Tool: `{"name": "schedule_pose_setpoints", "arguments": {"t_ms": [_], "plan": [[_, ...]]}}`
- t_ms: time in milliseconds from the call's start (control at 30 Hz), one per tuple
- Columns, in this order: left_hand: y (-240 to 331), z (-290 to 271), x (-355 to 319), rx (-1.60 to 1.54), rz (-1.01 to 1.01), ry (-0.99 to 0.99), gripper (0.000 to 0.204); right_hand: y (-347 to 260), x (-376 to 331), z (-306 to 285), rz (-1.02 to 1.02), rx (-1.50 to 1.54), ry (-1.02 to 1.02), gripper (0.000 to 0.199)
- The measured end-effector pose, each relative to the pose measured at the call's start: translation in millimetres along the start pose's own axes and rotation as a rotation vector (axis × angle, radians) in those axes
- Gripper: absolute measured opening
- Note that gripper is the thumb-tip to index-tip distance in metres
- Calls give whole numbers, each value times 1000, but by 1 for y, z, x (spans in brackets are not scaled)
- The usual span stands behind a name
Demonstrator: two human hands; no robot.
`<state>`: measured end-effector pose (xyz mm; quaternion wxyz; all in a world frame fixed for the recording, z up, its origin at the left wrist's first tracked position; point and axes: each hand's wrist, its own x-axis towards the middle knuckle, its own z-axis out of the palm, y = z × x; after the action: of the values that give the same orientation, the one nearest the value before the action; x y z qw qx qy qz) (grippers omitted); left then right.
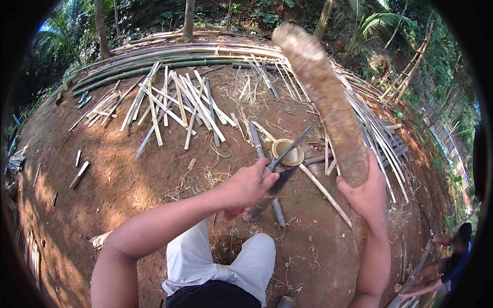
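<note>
My left hand (251, 186) is closed round a knife, whose dark blade (294, 146) slants up and away across the top of a thick bamboo section (277, 186). The section stands tilted in front of my knees, its pale cut rim facing up. Its handle is hidden in my fist. My right hand (365, 191) grips the lower end of a thick, rough wooden club (334, 102). The club is raised to the right of the bamboo, apart from the blade, and its upper end is slightly blurred.
Split bamboo strips (179, 102) lie scattered ahead, with more strips (377, 138) at the right. Long bamboo poles (179, 59) are piled at the back before trees. A thin pole (326, 195) crosses the ground beyond the section. Another person (452, 256) works with a pole at the right edge.
</note>
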<state>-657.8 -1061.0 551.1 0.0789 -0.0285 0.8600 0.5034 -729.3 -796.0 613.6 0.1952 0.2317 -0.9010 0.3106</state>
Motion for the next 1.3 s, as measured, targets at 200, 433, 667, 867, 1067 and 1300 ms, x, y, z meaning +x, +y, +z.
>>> {"name": "schedule_pose_setpoints", "arguments": {"t_ms": [200,433,667,867,1067,1300], "plan": [[3,-6,0,11,-41,-34,40,-9,11,5,105,167,55,71],[0,-5,3,8,2,-7,39,20,3,31,219,-142,-430,86],[4,-8,7,-1,19,-40,37,17,-1,25,96,21,-196,74],[11,-9,2,-48,-39,-72,34,16,12,-15,35,178,301,60],[26,-12,-2,-27,-95,-135,33,19,-11,22,221,-149,-453,75],[12,-6,-3,-3,-45,-123,38,31,-28,31,183,-7,-374,74]]}}
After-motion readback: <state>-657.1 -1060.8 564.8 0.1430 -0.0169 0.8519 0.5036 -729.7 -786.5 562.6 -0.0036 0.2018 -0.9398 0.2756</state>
